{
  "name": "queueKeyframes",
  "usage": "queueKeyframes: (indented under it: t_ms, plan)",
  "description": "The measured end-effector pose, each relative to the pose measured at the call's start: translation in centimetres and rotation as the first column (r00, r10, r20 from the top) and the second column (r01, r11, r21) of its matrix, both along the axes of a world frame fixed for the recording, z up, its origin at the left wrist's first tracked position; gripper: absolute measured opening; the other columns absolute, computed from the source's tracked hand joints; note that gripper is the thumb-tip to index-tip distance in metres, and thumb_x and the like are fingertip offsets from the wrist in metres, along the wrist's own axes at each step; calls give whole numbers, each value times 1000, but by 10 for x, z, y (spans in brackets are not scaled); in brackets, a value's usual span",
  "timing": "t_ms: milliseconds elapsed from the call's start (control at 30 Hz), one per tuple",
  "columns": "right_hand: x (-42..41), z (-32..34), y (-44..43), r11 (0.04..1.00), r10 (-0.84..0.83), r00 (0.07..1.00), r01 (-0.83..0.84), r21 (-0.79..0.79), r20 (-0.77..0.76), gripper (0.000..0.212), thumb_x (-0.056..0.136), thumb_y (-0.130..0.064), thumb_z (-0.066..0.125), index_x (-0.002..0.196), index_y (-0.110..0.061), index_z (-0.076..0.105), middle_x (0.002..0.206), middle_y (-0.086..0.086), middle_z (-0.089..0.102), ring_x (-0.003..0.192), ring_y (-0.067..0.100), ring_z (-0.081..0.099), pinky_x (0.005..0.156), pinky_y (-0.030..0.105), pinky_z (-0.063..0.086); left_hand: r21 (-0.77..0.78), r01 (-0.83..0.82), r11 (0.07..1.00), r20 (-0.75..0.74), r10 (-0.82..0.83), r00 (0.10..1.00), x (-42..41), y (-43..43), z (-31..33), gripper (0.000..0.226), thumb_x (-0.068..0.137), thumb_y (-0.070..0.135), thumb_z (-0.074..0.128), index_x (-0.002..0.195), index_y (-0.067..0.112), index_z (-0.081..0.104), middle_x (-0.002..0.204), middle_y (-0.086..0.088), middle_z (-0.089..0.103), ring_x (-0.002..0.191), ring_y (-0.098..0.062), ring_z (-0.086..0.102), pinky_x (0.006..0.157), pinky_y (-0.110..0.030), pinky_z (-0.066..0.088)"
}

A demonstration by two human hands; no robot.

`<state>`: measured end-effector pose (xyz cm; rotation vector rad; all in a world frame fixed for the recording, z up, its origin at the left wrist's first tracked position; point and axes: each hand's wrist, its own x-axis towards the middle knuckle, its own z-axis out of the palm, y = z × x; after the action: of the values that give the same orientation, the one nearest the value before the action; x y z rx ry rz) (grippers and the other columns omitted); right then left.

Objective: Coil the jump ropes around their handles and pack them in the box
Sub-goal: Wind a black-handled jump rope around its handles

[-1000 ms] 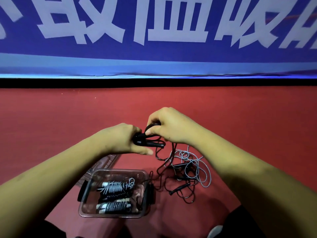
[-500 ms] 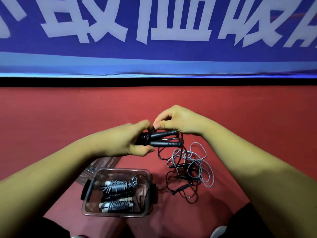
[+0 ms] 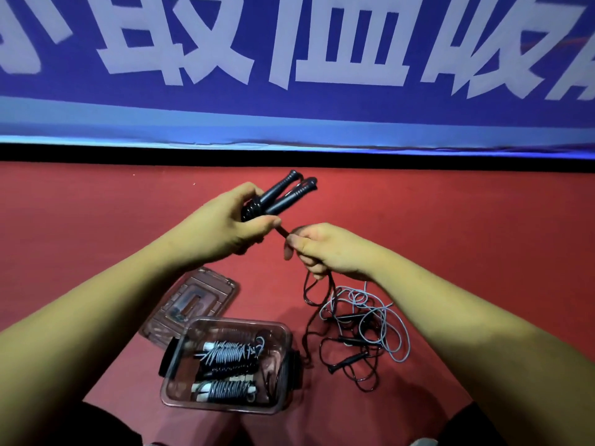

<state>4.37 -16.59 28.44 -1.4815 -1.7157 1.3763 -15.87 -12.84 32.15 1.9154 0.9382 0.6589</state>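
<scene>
My left hand (image 3: 231, 225) grips two black jump-rope handles (image 3: 283, 196) held side by side, tips pointing up and right, with a few turns of black rope around their lower ends. My right hand (image 3: 325, 249) is closed on that black rope (image 3: 306, 292) just below the handles; the rope hangs down to a loose tangle of black and grey ropes (image 3: 360, 326) on the red floor. A clear plastic box (image 3: 283, 336) at the bottom centre holds coiled ropes with white-ended handles (image 3: 225, 352).
The box's clear lid (image 3: 193, 300) lies flat behind and left of the box. A blue banner with white characters (image 3: 289, 59) stands along the back edge of the red floor (image 3: 96, 220). My knees show at the bottom edge.
My left hand lifted the handles and tilted their tips up and right. My right hand dropped from above the handles to below them, pulling the rope taut.
</scene>
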Motion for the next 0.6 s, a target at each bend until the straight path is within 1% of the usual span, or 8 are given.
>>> queueKeyframes:
  t_ms: [67,133,200,300,400,467,533,600]
  plan:
    - [-7,2,-1,1000,-14,998,13,24,55,19,102,-29,47,99,-12,53,53,-4,35,46,15,32,47,27,33,42,-80,996,-68,83,994,-4,8,-1,23,91,20,69,99,10,50,68,-8,62,50,-14,48,47,-25,40]
    - [-15,5,-3,990,21,982,-47,134,187,14,100,-29,51,100,-15,52,54,-2,38,46,17,34,47,27,34,169,-151,974,-195,184,963,-8,16,-3,24,89,20,70,96,9,50,67,-6,61,47,-13,51,45,-21,42]
    - [-21,7,-5,968,16,950,-93,234,312,12,100,-28,51,98,-18,55,57,-6,39,47,10,34,51,25,30,211,-158,965,-265,212,941,-10,21,-4,25,88,20,71,96,10,50,67,-4,61,46,-12,53,43,-17,40]
    - [-21,10,-6,954,-25,897,-110,278,442,11,99,-28,53,98,-20,61,64,-7,45,57,6,40,55,25,30,234,-73,969,-383,161,910,-13,25,-6,29,87,24,73,98,12,48,71,-1,62,51,-15,56,45,-20,40]
    - [-20,17,-9,948,-44,856,-128,293,516,14,99,-27,52,96,-19,63,70,-5,54,64,14,49,60,31,37,299,21,954,-496,136,857,-13,26,-9,30,87,23,71,101,14,46,80,0,59,68,-22,55,53,-24,36]
    - [-23,21,-13,925,-52,798,-188,330,600,19,99,-27,50,84,-18,59,70,-1,53,67,21,51,58,33,37,327,77,942,-546,122,829,-9,25,-14,26,88,21,68,103,15,49,83,-1,57,75,-27,54,57,-31,30]
    - [-27,22,-18,896,-60,729,-261,358,682,27,98,-28,49,73,-19,48,66,-3,46,64,22,47,54,34,31,342,124,932,-599,114,793,-2,23,-18,23,88,19,66,106,12,53,88,-5,61,84,-30,59,61,-30,28]
    - [-28,23,-20,879,-78,692,-292,377,718,26,99,-29,49,75,-17,47,66,-3,44,66,25,46,58,33,30,375,125,919,-615,145,775,4,21,-23,21,88,18,63,105,9,56,93,-11,66,90,-33,61,62,-28,28]
